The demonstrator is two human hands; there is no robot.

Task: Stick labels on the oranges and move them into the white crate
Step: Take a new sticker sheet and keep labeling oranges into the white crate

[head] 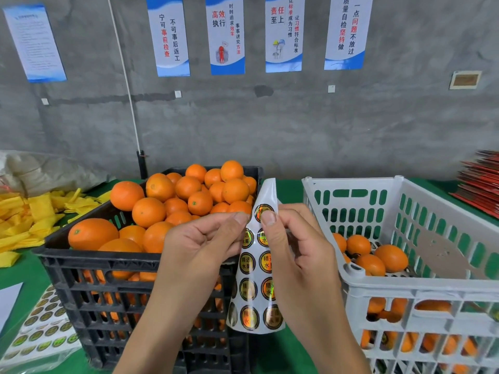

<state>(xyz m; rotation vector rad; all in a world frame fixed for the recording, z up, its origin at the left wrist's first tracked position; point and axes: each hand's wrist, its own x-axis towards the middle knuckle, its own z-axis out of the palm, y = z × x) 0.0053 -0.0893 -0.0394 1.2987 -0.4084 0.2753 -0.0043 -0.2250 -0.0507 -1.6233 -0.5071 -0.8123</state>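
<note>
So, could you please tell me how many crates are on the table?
2: a black crate heaped with oranges on the left, and a white crate holding a few oranges on the right.

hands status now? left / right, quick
Left hand: pinching the label sheet near its top.
Right hand: thumb and fingers pinching the same sheet at the top sticker.

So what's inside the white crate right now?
The white crate holds several oranges on a perforated divider sheet, with more oranges visible through the slots below. How many lie underneath is hidden by the sheet and walls.
</note>
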